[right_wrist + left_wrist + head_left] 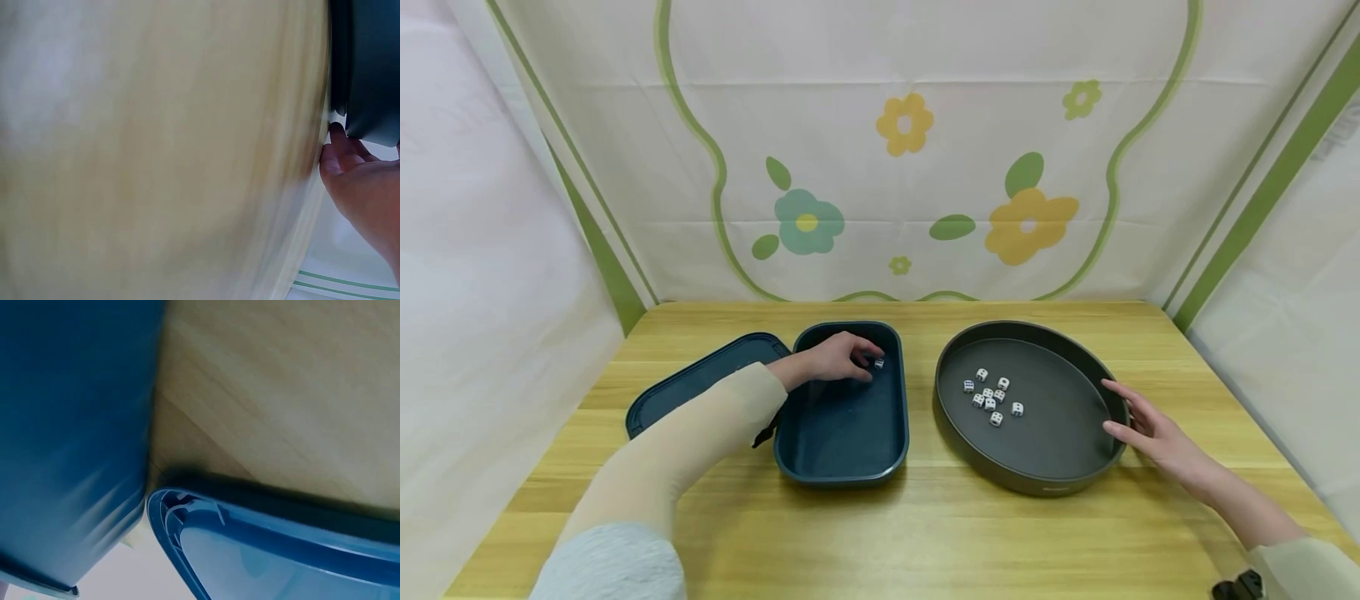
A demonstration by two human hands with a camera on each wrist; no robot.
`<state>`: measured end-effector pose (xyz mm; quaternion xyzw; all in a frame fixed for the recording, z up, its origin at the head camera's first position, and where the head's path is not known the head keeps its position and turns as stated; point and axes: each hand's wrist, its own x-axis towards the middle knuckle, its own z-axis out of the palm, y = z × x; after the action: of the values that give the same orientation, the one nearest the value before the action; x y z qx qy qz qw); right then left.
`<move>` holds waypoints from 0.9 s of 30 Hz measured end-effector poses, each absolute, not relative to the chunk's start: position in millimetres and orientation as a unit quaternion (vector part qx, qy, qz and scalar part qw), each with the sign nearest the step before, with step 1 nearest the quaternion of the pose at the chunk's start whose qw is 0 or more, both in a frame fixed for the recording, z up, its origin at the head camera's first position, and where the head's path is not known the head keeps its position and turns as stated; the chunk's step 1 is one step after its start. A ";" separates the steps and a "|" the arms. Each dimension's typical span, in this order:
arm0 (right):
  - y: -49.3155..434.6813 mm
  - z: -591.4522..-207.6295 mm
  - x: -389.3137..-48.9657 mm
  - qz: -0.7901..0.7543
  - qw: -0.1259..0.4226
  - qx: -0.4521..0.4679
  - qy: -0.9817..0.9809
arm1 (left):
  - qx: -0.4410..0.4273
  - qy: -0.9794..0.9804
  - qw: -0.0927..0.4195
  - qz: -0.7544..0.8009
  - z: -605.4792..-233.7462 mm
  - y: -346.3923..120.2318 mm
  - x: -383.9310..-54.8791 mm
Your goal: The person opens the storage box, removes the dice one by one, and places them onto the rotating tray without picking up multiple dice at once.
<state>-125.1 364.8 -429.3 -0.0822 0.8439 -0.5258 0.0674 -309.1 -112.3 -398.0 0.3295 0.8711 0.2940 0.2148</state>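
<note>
My left hand reaches inside a dark blue rectangular tub. A white die lies by its fingertips, near the tub's far right side; thumb and fingers stand apart beside it. In the head view, my right hand rests its spread thumb and fingers at the right rim of a round dark grey pan. The right wrist view shows that hand by the pan's outer wall. Several white dice lie grouped in the pan's left half.
Left of the tub lies a dark blue lid, partly covered by my left sleeve and touching the tub's side. Everything stands on a wooden table. A white cloth with printed flowers hangs behind the table.
</note>
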 end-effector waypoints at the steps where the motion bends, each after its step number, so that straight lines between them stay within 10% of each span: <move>1: 364.8 -429.1 -125.1 -0.526 0.068 -0.082 0.844 | 0.332 0.870 0.217 0.295 -398.0 -111.8 -308.2; 27: 364.6 -429.9 -124.2 -0.513 0.060 -0.078 0.853 | 0.354 0.861 0.229 0.285 -400.5 -109.5 -297.6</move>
<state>-124.2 364.6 -429.9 -0.0784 0.8525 -0.5133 0.0601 -297.6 -109.5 -400.5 0.3541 0.8608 0.2849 0.2292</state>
